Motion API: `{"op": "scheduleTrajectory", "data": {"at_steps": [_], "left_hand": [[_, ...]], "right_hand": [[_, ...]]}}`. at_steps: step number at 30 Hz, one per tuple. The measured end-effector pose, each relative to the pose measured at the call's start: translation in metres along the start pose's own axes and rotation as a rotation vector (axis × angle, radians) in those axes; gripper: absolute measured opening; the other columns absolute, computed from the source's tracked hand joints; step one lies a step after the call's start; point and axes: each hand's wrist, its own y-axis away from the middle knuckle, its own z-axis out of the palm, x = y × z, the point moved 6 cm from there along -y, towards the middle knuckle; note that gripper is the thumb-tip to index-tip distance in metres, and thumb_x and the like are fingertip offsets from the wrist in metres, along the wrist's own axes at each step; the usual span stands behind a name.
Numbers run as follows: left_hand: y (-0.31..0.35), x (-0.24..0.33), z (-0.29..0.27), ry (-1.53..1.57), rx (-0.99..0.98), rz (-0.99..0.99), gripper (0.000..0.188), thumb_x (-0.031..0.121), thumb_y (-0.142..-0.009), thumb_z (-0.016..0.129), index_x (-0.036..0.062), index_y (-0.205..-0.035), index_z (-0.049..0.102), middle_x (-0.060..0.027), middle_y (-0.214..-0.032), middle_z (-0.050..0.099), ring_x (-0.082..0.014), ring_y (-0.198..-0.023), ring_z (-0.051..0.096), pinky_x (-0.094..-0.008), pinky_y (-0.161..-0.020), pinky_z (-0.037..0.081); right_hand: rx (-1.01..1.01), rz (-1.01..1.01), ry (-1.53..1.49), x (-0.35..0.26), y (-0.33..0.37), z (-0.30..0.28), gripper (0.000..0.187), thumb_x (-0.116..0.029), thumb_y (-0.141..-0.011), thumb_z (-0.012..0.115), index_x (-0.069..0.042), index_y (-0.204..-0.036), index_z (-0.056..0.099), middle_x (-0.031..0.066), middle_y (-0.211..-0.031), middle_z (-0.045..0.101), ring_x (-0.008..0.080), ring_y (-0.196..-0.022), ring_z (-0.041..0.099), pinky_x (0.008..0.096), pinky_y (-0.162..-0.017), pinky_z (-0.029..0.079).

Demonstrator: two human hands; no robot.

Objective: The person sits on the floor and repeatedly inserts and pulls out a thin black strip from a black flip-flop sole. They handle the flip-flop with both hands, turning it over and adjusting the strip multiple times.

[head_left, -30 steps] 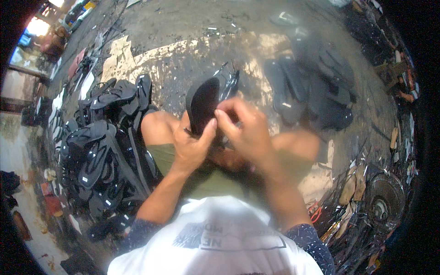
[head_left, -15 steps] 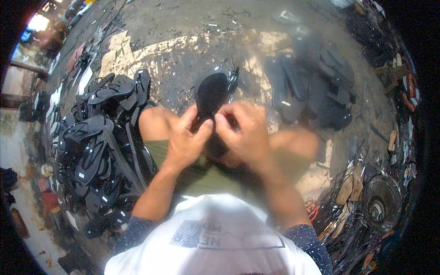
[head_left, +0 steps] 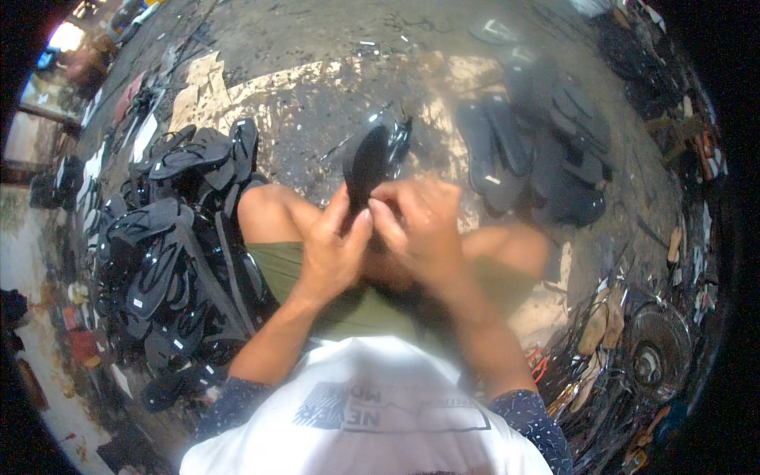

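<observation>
A black flip-flop (head_left: 367, 162) stands up between my hands in front of my lap, one end pointing away from me. My left hand (head_left: 336, 245) is closed round its near part, thumb on the side toward me. My right hand (head_left: 417, 226) pinches with thumb and forefinger at the flip-flop's right edge; whatever small part lies between those fingertips is too small to make out. The near end of the flip-flop is hidden behind my hands. Just beyond it, a shiny dark bundle of strips (head_left: 400, 138) lies on the floor.
A heap of black flip-flops (head_left: 162, 222) rises beside my left knee. More black flip-flops (head_left: 507, 146) lie to the front right, blurred. On the right are a round fan (head_left: 659, 352) and scattered strips and scraps. Torn cardboard (head_left: 301, 79) covers part of the floor ahead.
The flip-flop has turned, so it shows narrower and more edge-on. My left hand has shifted slightly right with it; my right hand stays pinched beside it.
</observation>
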Motion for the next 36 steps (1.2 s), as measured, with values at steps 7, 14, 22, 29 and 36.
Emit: {"op": "scheduleTrajectory", "data": {"at_steps": [7,14,22,29,36], "left_hand": [[0.001,-0.043,-0.019,0.756,0.344,-0.229,0.017,0.018,-0.1,0.064,0.0111,-0.116,0.062,-0.0013,-0.103,0.066,-0.0128,-0.093,0.064,-0.0292,-0.077,0.054],[0.009,-0.054,-0.045,0.511,0.073,-0.093,0.039,0.015,-0.1,0.062,0.0056,-0.137,0.056,-0.0065,-0.129,0.064,-0.0239,-0.114,0.064,-0.0404,-0.099,0.052],[0.049,-0.098,-0.094,-0.255,-0.043,0.077,0.043,0.017,-0.092,0.075,0.0089,-0.132,0.062,-0.0102,-0.131,0.064,-0.0248,-0.121,0.059,-0.0417,-0.11,0.044],[-0.002,-0.018,-0.078,0.074,-0.137,-0.079,0.04,0.029,-0.101,0.062,0.003,-0.131,0.062,-0.0139,-0.115,0.07,-0.0212,-0.105,0.066,-0.0342,-0.091,0.052],[0.002,0.022,-0.055,-0.069,-0.471,-0.154,0.055,0.02,-0.096,0.07,-0.0037,-0.143,0.055,-0.0136,-0.132,0.063,-0.0185,-0.125,0.056,-0.032,-0.107,0.041]], "right_hand": [[0.205,0.268,-0.229,0.037,0.024,0.004,0.029,-0.015,-0.081,0.081,-0.007,-0.107,0.071,0.0144,-0.128,0.066,0.0319,-0.115,0.062,0.0464,-0.108,0.04],[-0.016,0.261,-0.444,0.084,0.034,0.017,0.018,-0.005,-0.09,0.072,-0.002,-0.106,0.066,0.0161,-0.134,0.063,0.0256,-0.119,0.061,0.0379,-0.101,0.049],[0.227,0.141,-0.39,0.067,0.019,-0.018,0.014,0.002,-0.082,0.06,-0.004,-0.094,0.06,0.0136,-0.12,0.071,0.0284,-0.115,0.063,0.0388,-0.102,0.048],[0.122,0.041,-0.289,0.07,0.0,-0.032,0.015,-0.005,-0.077,0.064,-0.003,-0.092,0.061,0.0119,-0.109,0.074,0.0328,-0.106,0.065,0.0436,-0.094,0.052],[-0.186,-0.595,-0.264,-0.01,-0.009,-0.019,0.034,-0.023,-0.072,0.078,-0.01,-0.099,0.064,0.0052,-0.133,0.062,0.0315,-0.132,0.053,0.0475,-0.102,0.047]]}}
